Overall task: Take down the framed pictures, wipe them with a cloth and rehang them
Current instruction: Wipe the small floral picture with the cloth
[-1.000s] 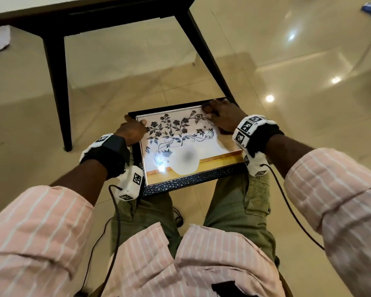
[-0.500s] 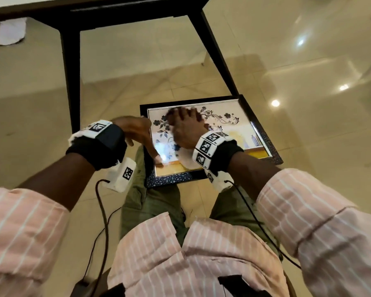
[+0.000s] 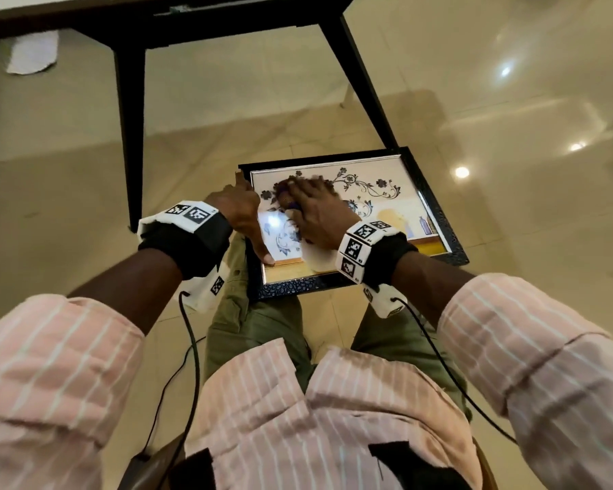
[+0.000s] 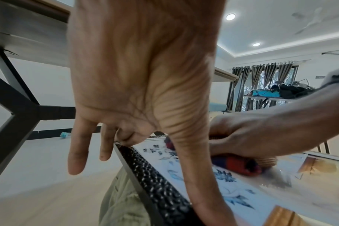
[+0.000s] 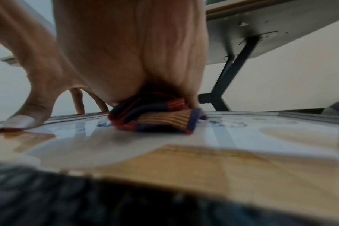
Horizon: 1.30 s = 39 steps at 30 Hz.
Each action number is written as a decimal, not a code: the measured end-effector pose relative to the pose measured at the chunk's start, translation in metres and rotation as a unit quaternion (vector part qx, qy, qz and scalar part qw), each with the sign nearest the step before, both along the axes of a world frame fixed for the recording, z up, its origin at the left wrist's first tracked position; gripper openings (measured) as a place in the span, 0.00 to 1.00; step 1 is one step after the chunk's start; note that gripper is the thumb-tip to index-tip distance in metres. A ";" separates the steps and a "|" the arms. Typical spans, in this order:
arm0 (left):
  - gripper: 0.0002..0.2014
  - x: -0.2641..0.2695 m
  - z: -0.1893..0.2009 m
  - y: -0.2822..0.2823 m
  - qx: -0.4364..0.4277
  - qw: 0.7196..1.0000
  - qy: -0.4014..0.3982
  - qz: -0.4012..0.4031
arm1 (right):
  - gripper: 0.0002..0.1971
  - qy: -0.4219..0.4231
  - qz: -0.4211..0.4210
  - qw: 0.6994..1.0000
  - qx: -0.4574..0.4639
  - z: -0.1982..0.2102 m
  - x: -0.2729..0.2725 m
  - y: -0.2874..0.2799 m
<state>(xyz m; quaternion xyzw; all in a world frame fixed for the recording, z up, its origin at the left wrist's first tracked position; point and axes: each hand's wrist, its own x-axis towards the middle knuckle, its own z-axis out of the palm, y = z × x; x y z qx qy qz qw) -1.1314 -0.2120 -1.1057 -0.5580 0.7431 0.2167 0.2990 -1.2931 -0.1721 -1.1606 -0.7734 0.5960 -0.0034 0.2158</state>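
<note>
A framed picture (image 3: pixel 436 213) with a black textured frame and a flower print under glass lies flat on my lap. My left hand (image 3: pixel 239 210) holds its left edge, thumb lying along the glass, fingers over the outer side of the frame (image 4: pixel 155 180). My right hand (image 3: pixel 315 213) presses a bunched red, blue and tan striped cloth (image 5: pixel 157 120) onto the upper left part of the glass. The same cloth (image 4: pixel 236 164) shows under that hand (image 4: pixel 252 134) in the left wrist view. The hand hides most of it in the head view.
A black-legged table stands just ahead, one leg (image 3: pixel 130 136) at the left and another (image 3: pixel 361 83) slanting down to the frame's far edge. A white paper (image 3: pixel 32 53) lies on the glossy tiled floor. Cables hang from both wrists.
My right hand has swept the cloth from the glass's upper right corner across to the left side, close to my left hand. My left hand keeps hold of the left edge.
</note>
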 end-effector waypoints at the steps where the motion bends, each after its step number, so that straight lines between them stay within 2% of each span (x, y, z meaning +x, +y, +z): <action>1: 0.68 -0.002 0.002 0.001 0.001 1.000 -0.001 0.000 | 0.32 0.016 -0.072 0.997 -0.002 0.001 -0.003 0.003; 2: 0.67 -0.004 0.004 0.003 0.005 1.000 -0.003 0.002 | 0.33 0.036 -0.118 0.992 0.009 0.001 -0.001 0.007; 3: 0.62 -0.005 0.006 0.004 0.006 1.000 -0.009 0.005 | 0.34 0.042 -0.109 0.993 0.008 0.005 0.001 0.009; 5: 0.50 -0.010 0.008 0.002 0.005 0.999 -0.030 0.011 | 0.34 0.008 0.009 1.000 0.014 0.005 -0.004 0.007; 6: 0.47 -0.011 0.007 -0.001 0.008 0.999 -0.039 0.013 | 0.32 -0.020 0.055 0.998 0.019 0.007 -0.014 0.005; 7: 0.48 -0.012 0.007 -0.003 0.009 0.999 -0.048 0.010 | 0.30 -0.036 0.068 0.997 0.012 0.006 -0.027 0.002; 9: 0.49 -0.013 0.006 -0.005 0.011 0.998 -0.064 0.006 | 0.26 -0.018 -0.012 1.000 -0.014 -0.001 -0.049 -0.001; 10: 0.47 -0.014 0.007 -0.004 0.014 0.997 -0.071 0.003 | 0.26 0.000 -0.075 0.997 -0.016 -0.002 -0.052 0.001; 11: 0.45 -0.016 0.007 -0.004 0.014 0.997 -0.079 -0.002 | 0.26 0.001 -0.099 0.995 -0.014 -0.002 -0.050 0.003; 12: 0.46 -0.017 0.008 -0.004 0.015 0.996 -0.090 -0.010 | 0.27 -0.008 -0.075 0.997 -0.011 -0.001 -0.045 0.005; 14: 0.55 -0.019 0.007 -0.004 0.019 0.994 -0.105 -0.019 | 0.29 -0.035 0.028 0.999 0.012 0.003 -0.042 0.008; 15: 0.59 -0.020 0.009 -0.003 0.020 0.994 -0.104 -0.014 | 0.30 -0.048 0.050 0.997 0.024 0.008 -0.049 0.008; 17: 0.64 -0.019 0.011 -0.002 0.020 0.995 -0.095 -0.011 | 0.29 -0.048 0.022 0.998 0.030 0.011 -0.074 0.001; 19: 0.73 -0.016 0.007 -0.005 0.029 0.996 -0.077 -0.018 | 0.26 0.004 -0.032 0.999 0.006 0.012 -0.096 -0.001; 21: 0.81 -0.010 -0.003 -0.010 0.022 0.997 -0.070 -0.023 | 0.24 0.058 -0.021 0.998 -0.016 0.017 -0.105 0.004; 25: 0.83 -0.006 -0.014 -0.015 0.011 0.998 -0.051 -0.019 | 0.28 0.083 -0.016 0.996 0.021 0.017 -0.124 0.010; 27: 0.82 -0.007 -0.012 -0.013 0.005 0.999 -0.035 -0.025 | 0.34 0.084 -0.074 0.994 0.012 0.007 -0.134 0.007; 28: 0.80 -0.007 -0.009 -0.011 0.003 0.999 -0.030 -0.024 | 0.40 0.082 -0.122 0.989 0.033 0.002 -0.130 0.009; 29: 0.79 -0.007 -0.007 -0.009 0.003 0.999 -0.029 -0.018 | 0.42 0.085 -0.170 0.981 0.043 -0.002 -0.118 0.013; 31: 0.79 -0.009 -0.006 -0.008 0.006 1.000 -0.023 -0.005 | 0.35 0.081 -0.260 0.961 0.052 0.000 -0.078 0.025; 33: 0.80 -0.010 -0.005 -0.007 0.002 1.000 -0.021 -0.011 | 0.36 0.071 -0.286 0.953 0.065 0.007 -0.039 0.039; 34: 0.78 -0.013 0.001 -0.003 -0.001 0.999 -0.031 -0.013 | 0.36 0.067 -0.269 0.958 0.075 0.007 -0.024 0.041; 36: 0.65 -0.018 0.021 0.009 -0.024 0.997 -0.065 -0.016 | 0.36 0.059 -0.193 0.977 0.069 0.008 -0.006 0.035; 38: 0.50 -0.020 0.026 0.015 -0.059 0.994 -0.092 -0.027 | 0.35 0.041 -0.074 0.995 0.060 0.011 0.011 0.030; 39: 0.45 -0.020 0.027 0.018 -0.074 0.993 -0.089 -0.027 | 0.35 0.023 -0.010 0.999 0.040 0.011 0.019 0.029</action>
